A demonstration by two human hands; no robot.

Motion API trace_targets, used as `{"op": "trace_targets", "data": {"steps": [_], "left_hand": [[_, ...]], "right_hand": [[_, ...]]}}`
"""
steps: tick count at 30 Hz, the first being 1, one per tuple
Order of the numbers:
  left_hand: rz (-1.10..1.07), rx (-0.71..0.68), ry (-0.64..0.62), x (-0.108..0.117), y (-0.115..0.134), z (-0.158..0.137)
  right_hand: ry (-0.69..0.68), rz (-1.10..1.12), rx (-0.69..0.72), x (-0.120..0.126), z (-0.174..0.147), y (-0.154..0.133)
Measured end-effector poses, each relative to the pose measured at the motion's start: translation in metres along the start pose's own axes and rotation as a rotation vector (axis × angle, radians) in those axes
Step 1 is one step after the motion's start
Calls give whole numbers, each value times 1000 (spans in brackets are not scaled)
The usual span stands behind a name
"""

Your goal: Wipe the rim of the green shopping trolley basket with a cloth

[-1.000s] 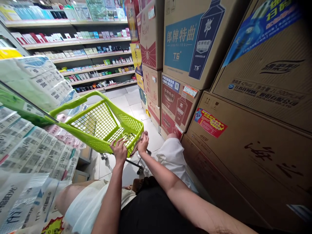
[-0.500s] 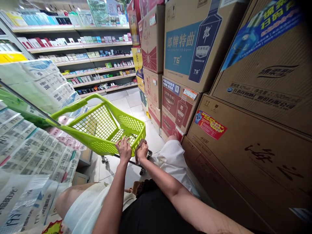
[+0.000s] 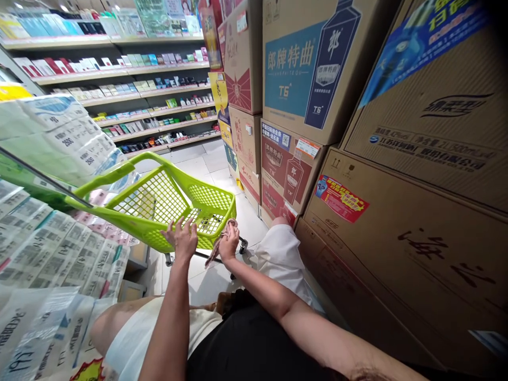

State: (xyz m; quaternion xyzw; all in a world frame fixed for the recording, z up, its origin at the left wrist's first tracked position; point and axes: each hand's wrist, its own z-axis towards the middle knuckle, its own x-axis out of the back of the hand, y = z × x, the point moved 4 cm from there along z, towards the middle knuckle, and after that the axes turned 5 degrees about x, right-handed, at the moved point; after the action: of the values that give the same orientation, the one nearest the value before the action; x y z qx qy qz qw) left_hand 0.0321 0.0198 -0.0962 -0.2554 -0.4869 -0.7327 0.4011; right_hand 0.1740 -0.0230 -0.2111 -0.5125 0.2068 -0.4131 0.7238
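Observation:
A lime-green shopping cart (image 3: 154, 233) with a lattice basket stands on the tiled floor in front of me. My right hand (image 3: 229, 243) is closed on a brownish-pink cloth (image 3: 214, 255) at the basket's near right corner. One end of the cloth hangs below the hand, and another part lies at the rim. My left hand (image 3: 183, 239) is at the basket's near side wall, its fingers spread and holding nothing. Whether its palm touches the plastic I cannot tell.
Stacked cardboard cartons (image 3: 293, 69) form a wall on the right. Wrapped paper packs (image 3: 51, 238) are piled on the left. Shelves (image 3: 119, 71) of small boxed goods stand at the back. Pale floor tiles (image 3: 200, 159) run between them.
My left hand has moved left along the basket side, its fingers spreading wider. My right hand has shifted slightly, and more of the cloth now shows, hanging down.

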Motion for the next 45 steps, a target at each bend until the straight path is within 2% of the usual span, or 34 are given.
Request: {"op": "trace_targets", "data": {"steps": [3, 4, 8, 10, 12, 14, 17, 19, 21, 25, 28, 30, 32, 38, 41, 45], "left_hand": [[11, -10, -108, -8, -11, 2], [19, -2, -122, -11, -12, 2], [89, -12, -134, -18, -8, 1], [113, -51, -151, -18, -3, 1], [116, -82, -181, -18, 0, 2], [105, -89, -206, -18, 3, 2], [91, -86, -220, -21, 8, 1], [88, -79, -217, -25, 13, -1], [91, -69, -212, -29, 18, -4], [113, -52, -188, -32, 26, -9], [142, -51, -176, -33, 30, -9], [159, -57, -173, -33, 31, -9], [172, -71, -157, -34, 32, -9], [193, -84, -159, -36, 35, -9], [182, -74, -185, -39, 40, -8], [196, -49, -192, -46, 49, -7]], "right_hand": [[-2, 79, -165, 0, -15, -14], [-21, 91, -175, 1, -25, -21], [-121, 73, 7, 10, -57, -55], [-173, 35, 121, 16, -55, -65], [-240, -9, 244, 21, -34, -69], [-312, -53, 347, 25, 3, -69], [-374, -132, 333, 29, 66, -64], [-356, -173, 271, 32, 93, -60], [-302, -176, 285, 33, 95, -56], [-148, -145, 374, 35, 41, -35], [-32, -124, 242, 36, 2, -11], [-4, -96, 152, 33, -10, -5], [-3, -60, 121, 29, -14, -9], [9, -7, 131, 28, -7, -28], [40, -12, 84, 32, 13, -22], [16, 8, 14, 33, 42, -6]]}}
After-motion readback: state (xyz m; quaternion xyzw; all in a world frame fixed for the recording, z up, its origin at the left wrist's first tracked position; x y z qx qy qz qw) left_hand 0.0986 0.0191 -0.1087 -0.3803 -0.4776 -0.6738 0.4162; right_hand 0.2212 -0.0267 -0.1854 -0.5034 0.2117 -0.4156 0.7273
